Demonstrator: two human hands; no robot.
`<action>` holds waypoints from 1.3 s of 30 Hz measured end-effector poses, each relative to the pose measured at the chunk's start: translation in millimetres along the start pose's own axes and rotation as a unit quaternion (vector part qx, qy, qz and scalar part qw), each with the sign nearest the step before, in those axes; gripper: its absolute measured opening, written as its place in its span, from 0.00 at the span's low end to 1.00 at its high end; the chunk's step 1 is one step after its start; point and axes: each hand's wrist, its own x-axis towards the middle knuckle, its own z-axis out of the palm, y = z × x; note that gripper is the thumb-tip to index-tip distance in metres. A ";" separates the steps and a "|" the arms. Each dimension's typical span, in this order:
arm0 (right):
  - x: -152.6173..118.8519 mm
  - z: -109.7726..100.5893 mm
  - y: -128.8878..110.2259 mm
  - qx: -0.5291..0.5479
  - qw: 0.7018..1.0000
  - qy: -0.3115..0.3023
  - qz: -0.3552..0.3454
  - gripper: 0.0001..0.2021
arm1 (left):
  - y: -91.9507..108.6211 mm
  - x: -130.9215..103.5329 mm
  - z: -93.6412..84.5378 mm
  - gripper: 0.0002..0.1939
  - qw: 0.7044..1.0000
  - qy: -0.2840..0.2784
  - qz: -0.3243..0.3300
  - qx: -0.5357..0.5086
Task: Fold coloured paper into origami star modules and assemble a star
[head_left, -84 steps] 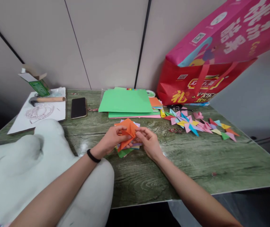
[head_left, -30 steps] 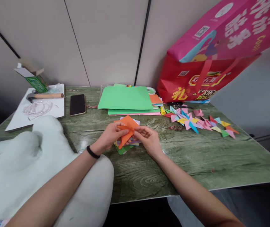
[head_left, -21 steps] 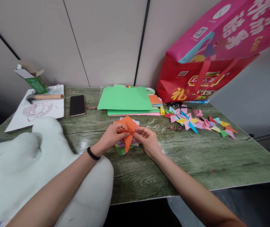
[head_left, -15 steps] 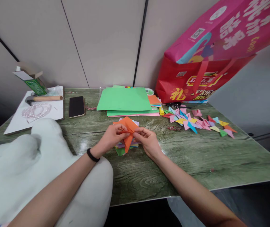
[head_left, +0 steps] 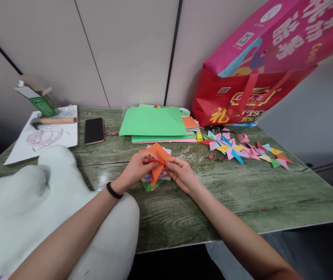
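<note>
An orange sheet of origami paper point(head_left: 156, 174), partly folded with creased flaps, is held up in front of me. My left hand point(head_left: 139, 167) pinches its left side between thumb and fingers. On the opposite edge my right hand point(head_left: 181, 171) also grips the paper with thumb and fingertips. Right below lies a small stack of coloured paper squares point(head_left: 148, 186), with green and purple edges showing; the orange paper and my hands cover most of it.
Large green paper sheets point(head_left: 155, 121) lie behind my hands. Folded paper stars point(head_left: 227, 146) spread to the right, before red and pink bags point(head_left: 210, 97). At left are a phone point(head_left: 94, 131), a hammer point(head_left: 58, 121), beads point(head_left: 44, 136), a box point(head_left: 44, 105) and a large white figure point(head_left: 108, 229).
The lower point of the orange paper has swung slightly left and up. Both hands keep their hold, with the right fingers shifted a little.
</note>
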 end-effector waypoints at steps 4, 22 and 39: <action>2.0 -2.9 -2.1 -0.005 0.999 -0.020 0.046 0.13 | 0.4 0.0 -0.2 0.03 1.000 -0.008 0.001 0.018; 2.6 -4.9 4.1 0.001 0.998 0.004 0.055 0.13 | -2.1 0.1 -3.0 0.07 1.000 0.005 0.015 0.018; 3.0 -6.7 3.3 -0.047 0.999 0.009 -0.001 0.15 | -7.7 3.2 -4.4 0.05 0.999 0.032 0.007 -0.005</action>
